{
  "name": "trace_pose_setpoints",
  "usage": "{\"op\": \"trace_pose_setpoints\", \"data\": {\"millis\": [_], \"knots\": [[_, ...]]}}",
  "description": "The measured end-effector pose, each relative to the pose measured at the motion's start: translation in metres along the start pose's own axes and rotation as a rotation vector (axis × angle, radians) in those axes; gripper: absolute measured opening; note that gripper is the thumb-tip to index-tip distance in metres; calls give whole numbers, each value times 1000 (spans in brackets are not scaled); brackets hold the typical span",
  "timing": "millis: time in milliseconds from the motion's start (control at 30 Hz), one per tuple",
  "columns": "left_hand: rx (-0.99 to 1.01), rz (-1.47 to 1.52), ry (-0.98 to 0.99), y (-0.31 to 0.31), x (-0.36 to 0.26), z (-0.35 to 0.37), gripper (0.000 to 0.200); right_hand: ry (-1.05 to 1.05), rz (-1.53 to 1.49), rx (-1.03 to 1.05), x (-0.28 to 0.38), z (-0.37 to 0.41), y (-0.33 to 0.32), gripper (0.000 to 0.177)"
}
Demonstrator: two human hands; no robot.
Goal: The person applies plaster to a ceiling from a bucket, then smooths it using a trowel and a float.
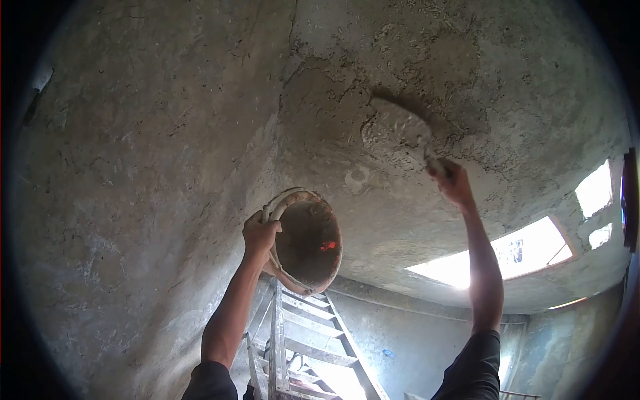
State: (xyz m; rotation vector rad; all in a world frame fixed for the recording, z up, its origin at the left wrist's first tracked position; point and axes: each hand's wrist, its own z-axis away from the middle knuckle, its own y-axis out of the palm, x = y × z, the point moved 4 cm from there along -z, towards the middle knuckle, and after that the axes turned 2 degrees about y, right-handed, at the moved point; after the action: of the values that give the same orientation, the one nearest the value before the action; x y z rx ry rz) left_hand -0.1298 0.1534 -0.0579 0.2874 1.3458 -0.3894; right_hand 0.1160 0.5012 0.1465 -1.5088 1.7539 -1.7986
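My left hand [261, 231] is closed on the rim of a round mortar bucket [309, 243], tilted so that its mouth faces me. Grey residue coats the bucket's inside, with an orange-red patch showing at the right. My right hand [453, 183], raised higher, grips the handle of a trowel [402, 125]. The mortar-smeared blade lies close against the rough wall [427, 63], over a patch of darker, wet-looking mortar.
A metal ladder [313, 340] stands below the bucket. The smoother grey wall [147, 167] meets the rough one at a corner on the left. A bright window opening [513, 257] is at the right, with smaller openings [595, 191] beyond it.
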Motion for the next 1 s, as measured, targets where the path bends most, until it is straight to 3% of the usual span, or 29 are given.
{"op": "trace_pose_setpoints", "data": {"millis": [100, 233, 300, 400, 533, 567, 600, 667, 767, 800, 900, 967, 1000], "knots": [[-3, 1, -51, -6, -7, 8, 11, 61, -118, -119, 14, 2, -14, 31], [-36, -92, 8, -2, -13, 19, 12, 85, -206, -68, 18, 14, 10, 32], [-41, -208, 99, 3, -14, 24, 12, -37, 60, 36, 13, 17, 39, 34], [-42, -265, 147, 7, -34, 39, 12, -20, 146, 60, 10, 14, 62, 37], [-63, -314, 194, 8, -27, 35, 13, 92, 173, 77, 30, -6, 30, 36], [-64, -313, 197, 7, -29, 34, 13, -50, 145, 20, 23, -17, 20, 34], [-56, -307, 205, 6, -34, 35, 13, -49, 145, 22, 26, -21, 14, 34], [-46, -302, 214, 4, -33, 35, 13, -31, -40, -106, 42, -23, -13, 31], [-86, -323, 266, 2, -32, 33, 12, 135, -228, -50, 61, -13, -21, 26], [-66, -295, 198, 2, -36, 37, 13, 132, -228, -51, 55, -9, -16, 26], [-45, -283, 155, 3, -31, 34, 13, 38, -132, -7, 25, 4, 23, 30], [-47, -304, 177, 3, -30, 34, 13, -97, 175, 21, 12, 9, 44, 40], [-43, -287, 183, 4, -32, 37, 13, -100, 174, 19, 6, 8, 47, 40]]}}
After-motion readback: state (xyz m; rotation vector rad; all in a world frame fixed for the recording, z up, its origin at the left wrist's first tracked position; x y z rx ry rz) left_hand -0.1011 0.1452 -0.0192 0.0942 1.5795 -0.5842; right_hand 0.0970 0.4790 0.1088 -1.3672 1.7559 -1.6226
